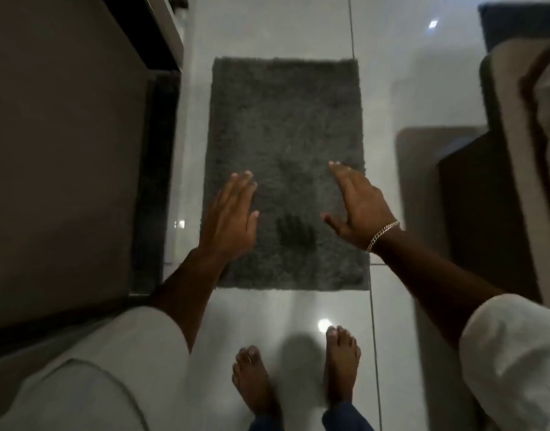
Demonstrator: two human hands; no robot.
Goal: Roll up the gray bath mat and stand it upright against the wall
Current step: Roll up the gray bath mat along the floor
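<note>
The gray bath mat (283, 126) lies flat and unrolled on the glossy white tile floor, its long side running away from me. My left hand (230, 216) hovers over the mat's near left part, fingers straight and apart, holding nothing. My right hand (357, 206), with a chain bracelet at the wrist, hovers over the near right part, also flat and empty. Both palms face down and slightly inward. My bare feet (295, 374) stand on the tiles just short of the mat's near edge.
A brown wall or door panel with a dark frame (155, 181) runs along the left of the mat. On the right stand a dark cabinet (485, 213) and a light upholstered piece (522, 119). A beige mat (423, 157) lies beside them.
</note>
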